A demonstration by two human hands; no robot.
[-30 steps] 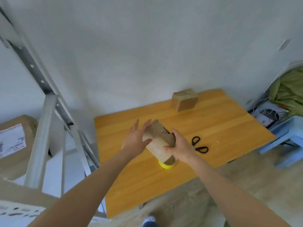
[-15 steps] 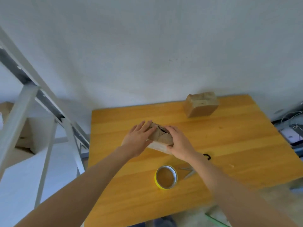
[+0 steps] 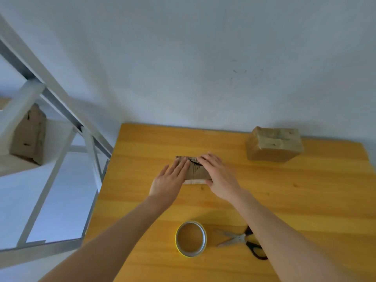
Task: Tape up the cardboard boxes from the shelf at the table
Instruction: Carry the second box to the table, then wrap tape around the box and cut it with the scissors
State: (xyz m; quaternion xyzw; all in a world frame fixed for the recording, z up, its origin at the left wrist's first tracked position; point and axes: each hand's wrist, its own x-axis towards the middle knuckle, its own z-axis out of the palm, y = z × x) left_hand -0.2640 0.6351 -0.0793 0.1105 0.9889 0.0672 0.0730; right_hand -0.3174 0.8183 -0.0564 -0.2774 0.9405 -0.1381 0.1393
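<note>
Head view: lowest in the frame, a tape roll [image 3: 190,239] is laid flat on the wooden table [image 3: 305,200], with scissors [image 3: 240,240] just to its right, partly hidden by the right forearm. At centre, a small cardboard box [image 3: 196,173] is pressed onto the table. The left hand [image 3: 171,178] is spread flat on its left end, and the right hand [image 3: 218,178] is laid over its right end, fingers extended, thumb at the near edge. A taped box [image 3: 273,144] is seen at upper right near the wall. At upper left, another box [image 3: 30,137] is seen on the metal shelf [image 3: 61,94].
</note>
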